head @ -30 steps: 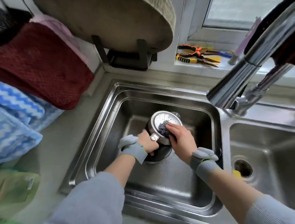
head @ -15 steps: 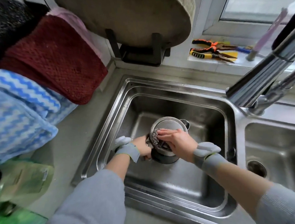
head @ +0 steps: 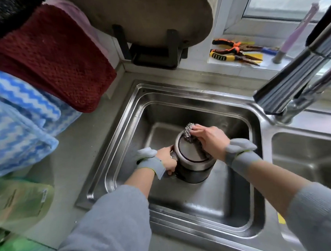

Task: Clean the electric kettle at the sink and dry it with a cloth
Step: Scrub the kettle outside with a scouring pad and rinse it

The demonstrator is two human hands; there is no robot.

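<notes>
Left hand (head: pixel 167 159): fingers curled shut in a grip, knuckles turned up, forearm reaching forward and slightly rightward, grey sleeve pushed back above the wrist, grey cuff band at the wrist. Right hand (head: pixel 211 137): palm down, fingers (head: pixel 197 128) bunched and pressing downward, wrist bent, forearm angled in from the right, bare to mid-arm, grey cuff band at the wrist, grey sleeve behind.

Sink (head: pixel 121 127) seen as glossy steel; kettle (head: pixel 192 162) brushed metal; scourer (head: pixel 189 132) rough wire; towel (head: pixel 50 60) coarse waffled cloth.
</notes>
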